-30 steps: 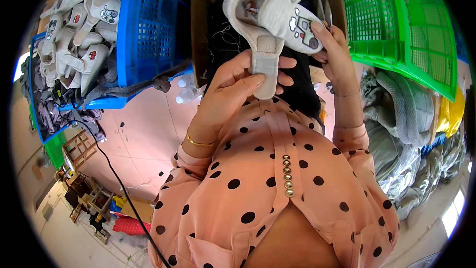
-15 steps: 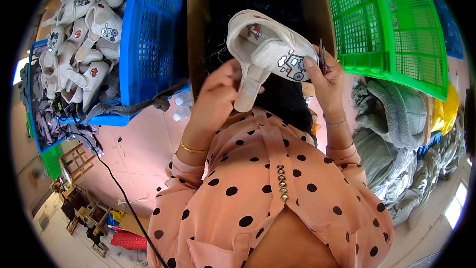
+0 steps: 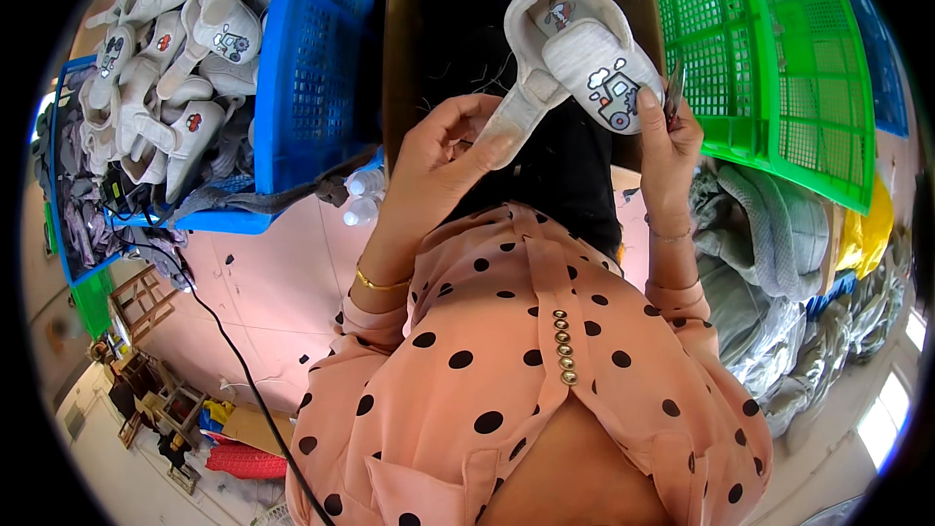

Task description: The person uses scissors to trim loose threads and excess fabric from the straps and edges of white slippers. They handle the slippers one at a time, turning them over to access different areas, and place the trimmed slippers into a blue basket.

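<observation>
Both hands up in front of the chest, holding one small grey-white baby shoe [image 3: 575,54] above a black cloth [image 3: 526,136] spread over the lap. Left hand [image 3: 443,151] has fingers curled, thumb and fingertips pinching the shoe's long strap [image 3: 521,107], which hangs down from the shoe toward the palm. Right hand [image 3: 667,136] grips the toe end of the shoe, thumb pressed on the upper just beside a small tractor picture [image 3: 616,102]; same hand also holds a thin metal tool [image 3: 674,88] between the fingers, looks like small scissors or snips but cannot tell for sure. Shoe is tilted, opening facing up and away, toe pointing to the right hand. Gold bangle [image 3: 380,282] on the left wrist, thin bracelet [image 3: 667,234] on the right wrist. Person wears a peach blouse with black dots [image 3: 526,370]. To the left, a blue plastic crate [image 3: 312,68] with a pile of similar light shoes [image 3: 185,58] just beside it. To the right, a green plastic crate [image 3: 760,58], well apart from the hands, with grey fabric pieces [image 3: 769,263] heaped below it. Black cable [image 3: 234,360] runs across the pink floor [image 3: 263,282] at lower left.
</observation>
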